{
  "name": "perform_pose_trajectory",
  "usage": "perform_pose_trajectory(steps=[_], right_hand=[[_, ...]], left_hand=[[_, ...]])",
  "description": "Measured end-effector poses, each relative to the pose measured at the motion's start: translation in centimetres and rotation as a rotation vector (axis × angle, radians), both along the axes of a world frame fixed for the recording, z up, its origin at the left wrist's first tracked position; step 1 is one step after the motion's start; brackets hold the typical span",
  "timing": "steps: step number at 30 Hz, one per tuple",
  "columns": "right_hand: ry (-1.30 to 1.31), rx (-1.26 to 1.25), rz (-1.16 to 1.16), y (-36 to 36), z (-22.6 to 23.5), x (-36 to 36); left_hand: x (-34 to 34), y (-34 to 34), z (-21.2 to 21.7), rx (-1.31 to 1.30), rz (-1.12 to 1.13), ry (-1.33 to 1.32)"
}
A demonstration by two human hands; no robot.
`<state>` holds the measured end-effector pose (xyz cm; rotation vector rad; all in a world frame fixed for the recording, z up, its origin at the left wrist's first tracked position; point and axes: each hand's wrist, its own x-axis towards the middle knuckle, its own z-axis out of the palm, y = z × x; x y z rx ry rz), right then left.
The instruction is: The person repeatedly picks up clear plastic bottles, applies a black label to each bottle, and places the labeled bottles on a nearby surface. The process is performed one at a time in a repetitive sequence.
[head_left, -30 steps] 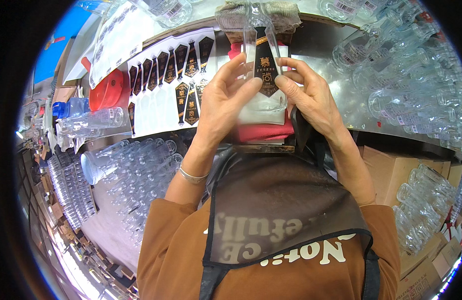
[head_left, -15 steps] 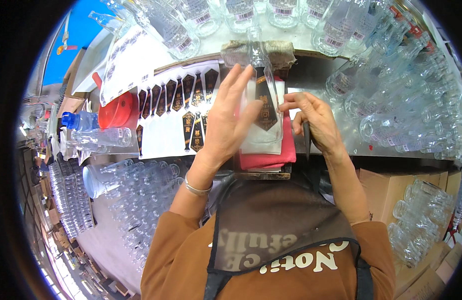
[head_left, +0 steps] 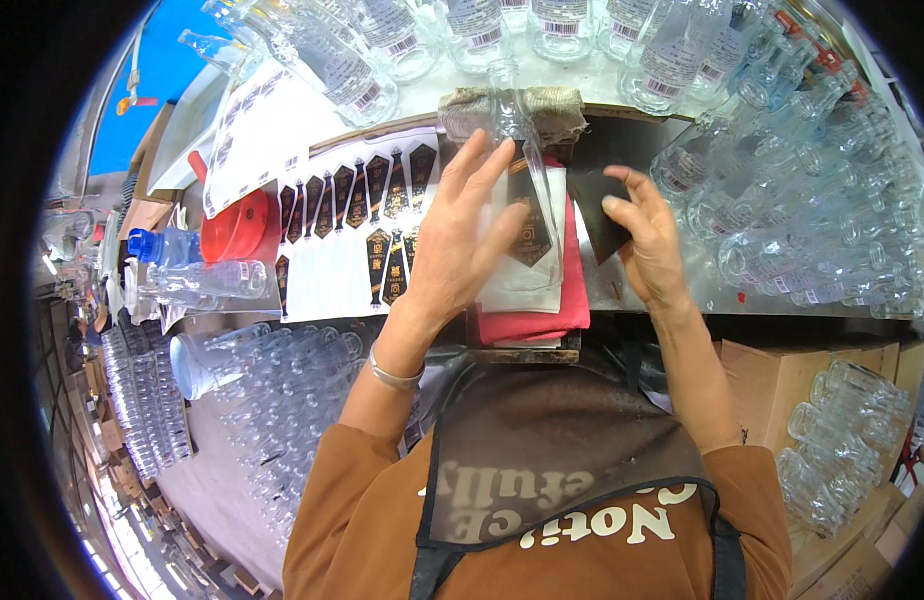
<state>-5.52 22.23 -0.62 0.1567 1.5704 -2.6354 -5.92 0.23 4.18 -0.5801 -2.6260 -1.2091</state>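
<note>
A clear glass bottle (head_left: 542, 270) lies with its neck away from me, across a folded cloth roll and a white sheet on a pink cloth (head_left: 572, 310). On its upper face is a dark, tie-shaped label (head_left: 532, 235) with gold marks. My left hand (head_left: 447, 235) is at the bottle's left side, fingers stretched and apart, thumb reaching over the label and slightly blurred. Just right of the bottle, my right hand (head_left: 650, 240) pinches a thin, dark, flat scraper-like piece (head_left: 597, 215) between thumb and fingers.
Left of the bottle lies a white sheet of tie-shaped labels (head_left: 332, 270). Beyond it are a red dish (head_left: 237, 228) and a blue-capped bottle (head_left: 162, 245). Upright glass bottles (head_left: 557, 30) line the far side. Many more bottles (head_left: 782, 200) crowd the right, near cardboard boxes (head_left: 757, 385).
The dark flat piece in my right hand has swung from edge-on, pointing down, to showing its broad face beside the bottle. My left hand and the bottle have hardly moved.
</note>
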Motion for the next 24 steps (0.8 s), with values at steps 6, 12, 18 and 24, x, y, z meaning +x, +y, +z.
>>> perform_pose_trajectory(steps=[6, 12, 18, 24], right_hand=[[0.688, 0.855, 0.118, -1.1, 6.8, -6.1], [0.891, 0.958, 0.01, -2.1, 8.0, -8.7], [0.928, 0.954, -0.012, -2.5, 9.2, -9.1], [0.896, 1.115, 0.052, -2.2, 9.7, -9.4]], left_hand=[[-0.1, 0.2, -0.7, 0.172, 0.002, -0.064], [-0.2, 0.3, -0.9, 0.245, 0.006, -0.081], [-0.1, 0.4, -1.1, 0.255, 0.013, -0.07], [0.0, 0.4, -0.9, 0.242, 0.017, -0.077]])
